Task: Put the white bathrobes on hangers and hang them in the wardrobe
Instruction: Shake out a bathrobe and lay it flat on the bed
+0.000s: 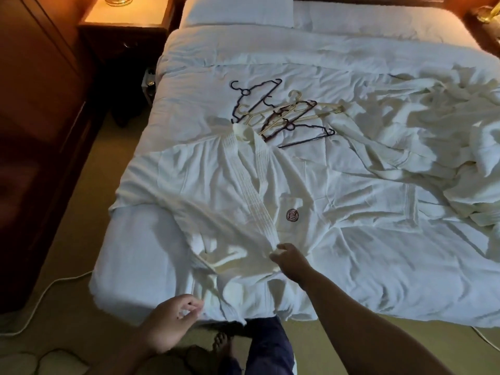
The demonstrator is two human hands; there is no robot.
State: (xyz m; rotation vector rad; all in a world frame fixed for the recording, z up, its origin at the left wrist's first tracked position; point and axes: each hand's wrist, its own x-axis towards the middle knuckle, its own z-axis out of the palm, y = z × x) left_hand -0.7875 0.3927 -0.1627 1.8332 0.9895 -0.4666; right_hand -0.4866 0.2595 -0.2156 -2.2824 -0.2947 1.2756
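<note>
A white bathrobe (pixel 243 190) with a round dark logo on its chest pocket lies spread face up on the bed, collar pointing away from me. My right hand (pixel 289 259) pinches the ribbed front lapel edge near the waist. My left hand (pixel 169 320) pinches the robe's lower hem at the bed's foot edge. A pile of dark and cream hangers (pixel 281 112) lies just beyond the collar. A second white bathrobe (pixel 438 136) is crumpled on the right side of the bed.
The bed (pixel 297 55) has a white duvet and pillows at the head. A dark wooden wardrobe (pixel 35 131) stands at the left, a lit bedside table (pixel 124 25) behind it. A white cable (pixel 43 296) runs over the carpet. My bare foot (pixel 221 345) is below.
</note>
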